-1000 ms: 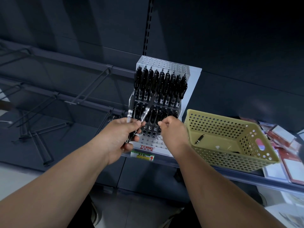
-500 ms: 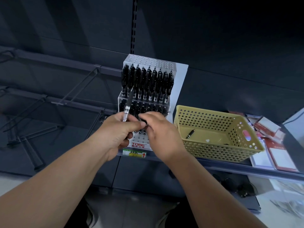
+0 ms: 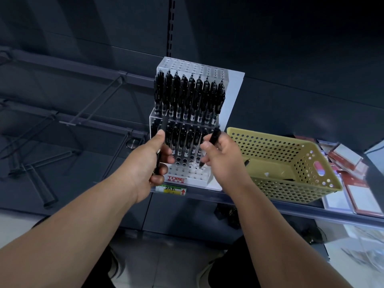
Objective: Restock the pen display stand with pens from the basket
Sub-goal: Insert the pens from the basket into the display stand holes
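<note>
Checker: Item one?
Clerk: Black pen, pinched mid-barrel by the right hand, tip down just above the open holes in the front tier of the display stand.
Checker: Item two?
Clerk: Second pen, upright in the left hand, fingers wrapped round its barrel, in front of the stand's left edge.
Checker: Handling?
Clerk: Likely light, stiff, smooth plastic, so prone to slip or roll. Best gripped at mid-barrel, leaving the tip free to find a hole.
Checker: Remaining stock?
Clerk: One loose pen visible in the yellow basket, right of the stand.
</note>
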A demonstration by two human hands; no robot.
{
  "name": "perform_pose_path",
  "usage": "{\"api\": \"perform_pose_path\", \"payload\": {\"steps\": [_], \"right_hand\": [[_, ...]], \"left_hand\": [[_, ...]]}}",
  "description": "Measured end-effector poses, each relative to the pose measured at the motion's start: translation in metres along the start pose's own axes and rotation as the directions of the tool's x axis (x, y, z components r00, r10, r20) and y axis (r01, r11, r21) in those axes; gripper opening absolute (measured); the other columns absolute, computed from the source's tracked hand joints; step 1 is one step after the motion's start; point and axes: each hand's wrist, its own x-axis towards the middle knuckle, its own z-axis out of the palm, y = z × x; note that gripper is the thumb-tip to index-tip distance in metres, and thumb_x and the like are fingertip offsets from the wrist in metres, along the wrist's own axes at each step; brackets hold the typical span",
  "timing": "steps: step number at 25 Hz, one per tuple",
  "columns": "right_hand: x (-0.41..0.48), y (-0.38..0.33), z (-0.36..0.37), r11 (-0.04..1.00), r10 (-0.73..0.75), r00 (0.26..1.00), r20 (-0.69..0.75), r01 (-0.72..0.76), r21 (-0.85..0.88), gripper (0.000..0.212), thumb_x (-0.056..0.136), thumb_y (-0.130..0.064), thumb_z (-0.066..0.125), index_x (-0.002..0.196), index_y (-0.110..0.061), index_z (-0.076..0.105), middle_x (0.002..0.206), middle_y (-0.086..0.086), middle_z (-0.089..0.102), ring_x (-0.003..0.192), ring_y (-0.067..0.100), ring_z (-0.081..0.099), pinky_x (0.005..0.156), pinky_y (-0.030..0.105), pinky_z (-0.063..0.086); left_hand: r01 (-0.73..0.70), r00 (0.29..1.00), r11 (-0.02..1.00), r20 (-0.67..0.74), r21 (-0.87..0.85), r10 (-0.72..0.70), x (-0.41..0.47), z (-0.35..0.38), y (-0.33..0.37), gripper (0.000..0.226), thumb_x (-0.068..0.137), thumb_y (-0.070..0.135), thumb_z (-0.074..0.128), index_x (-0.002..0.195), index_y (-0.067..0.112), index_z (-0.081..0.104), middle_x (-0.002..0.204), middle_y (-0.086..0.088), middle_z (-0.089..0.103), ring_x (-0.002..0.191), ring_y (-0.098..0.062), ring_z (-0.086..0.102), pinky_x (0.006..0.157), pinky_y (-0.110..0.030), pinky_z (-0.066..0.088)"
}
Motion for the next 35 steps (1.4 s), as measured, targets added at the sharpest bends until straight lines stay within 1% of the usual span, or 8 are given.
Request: {"api": "perform_pose_path", "payload": {"steps": [3,7,13,17,20,22,28,35], "right_hand": [[0.010,0.000,0.004,0.993,0.062,0.998,0.023,-0.064,0.098,0.014,0.103,-0.012,0.040,0.104,-0.021,0.050,0.098,-0.002,0.064,0.084,0.016,0.065,0.086,0.039,0.057],[0.018,0.003,0.011,1.000,0.002,1.000,-0.023,-0.001,0.007,0.018,0.105,-0.016,0.032,0.112,-0.009,0.047,0.108,-0.002,0.062,0.094,0.021,0.067,0.085,0.041,0.056],[0.026,0.020,0.020,0.999,0.024,0.999,-0.046,-0.026,-0.047,0.020,0.104,-0.022,0.038,0.115,-0.013,0.052,0.093,-0.011,0.065,0.090,0.014,0.068,0.087,0.044,0.056],[0.027,0.031,0.024,0.978,0.030,0.999,-0.039,-0.038,-0.203,0.019,0.101,-0.028,0.047,0.096,-0.012,0.057,0.085,-0.003,0.068,0.078,0.016,0.067,0.073,0.048,0.058],[0.030,0.035,0.026,0.885,-0.065,0.996,-0.063,0.028,-0.465,0.037,0.099,-0.035,0.051,0.073,-0.010,0.045,0.074,0.010,0.061,0.064,0.022,0.059,0.058,0.047,0.050],[0.032,0.033,0.027,0.845,-0.079,0.995,-0.067,0.031,-0.534,0.042,0.099,-0.035,0.052,0.066,-0.015,0.036,0.064,0.003,0.049,0.055,0.019,0.046,0.053,0.039,0.043],[0.035,0.023,0.029,0.750,-0.050,0.999,-0.018,0.026,-0.661,0.038,0.102,-0.033,0.046,0.069,-0.018,0.036,0.061,-0.001,0.043,0.052,0.014,0.038,0.048,0.029,0.028],[0.039,0.017,0.033,0.723,0.043,0.999,-0.019,-0.045,-0.689,0.028,0.101,-0.033,0.046,0.084,-0.011,0.048,0.068,0.002,0.053,0.062,0.022,0.051,0.053,0.030,0.037]], "left_hand": [[0.010,1.000,1.000,0.009,0.010,-0.010,0.004,-0.001,0.000,0.044,0.092,0.056,0.048,0.075,0.015,0.055,0.062,0.001,0.056,0.048,-0.009,0.037,0.035,-0.018,0.022],[0.004,1.000,1.000,-0.013,-0.012,-0.004,0.011,-0.003,-0.002,0.050,0.093,0.059,0.043,0.073,0.015,0.056,0.061,0.000,0.057,0.047,-0.010,0.038,0.034,-0.018,0.023],[0.021,1.000,0.999,0.007,-0.046,-0.020,0.024,-0.009,-0.007,0.052,0.096,0.056,0.037,0.071,0.014,0.056,0.063,-0.003,0.057,0.045,-0.011,0.038,0.034,-0.019,0.023],[0.029,0.999,0.999,0.026,-0.039,-0.028,0.027,-0.010,-0.010,0.050,0.096,0.054,0.039,0.072,0.013,0.055,0.062,-0.003,0.058,0.044,-0.012,0.038,0.035,-0.019,0.024],[0.013,1.000,0.999,0.001,-0.050,-0.013,0.028,-0.010,-0.010,0.044,0.099,0.043,0.038,0.074,0.012,0.056,0.061,-0.004,0.059,0.044,-0.013,0.039,0.036,-0.019,0.024],[-0.002,1.000,0.999,-0.017,-0.049,0.001,0.027,-0.009,-0.008,0.038,0.099,0.033,0.038,0.074,0.012,0.056,0.062,-0.005,0.060,0.044,-0.013,0.040,0.037,-0.019,0.024],[-0.018,1.000,1.000,-0.020,0.003,0.018,0.025,-0.010,-0.003,0.024,0.091,0.019,0.043,0.073,0.012,0.059,0.064,-0.003,0.060,0.044,-0.012,0.042,0.036,-0.021,0.026],[-0.047,0.999,0.998,0.019,0.042,0.046,0.013,-0.013,-0.001,0.029,0.099,0.027,0.045,0.086,0.014,0.067,0.074,0.000,0.056,0.058,-0.011,0.052,0.042,-0.023,0.040]]}}
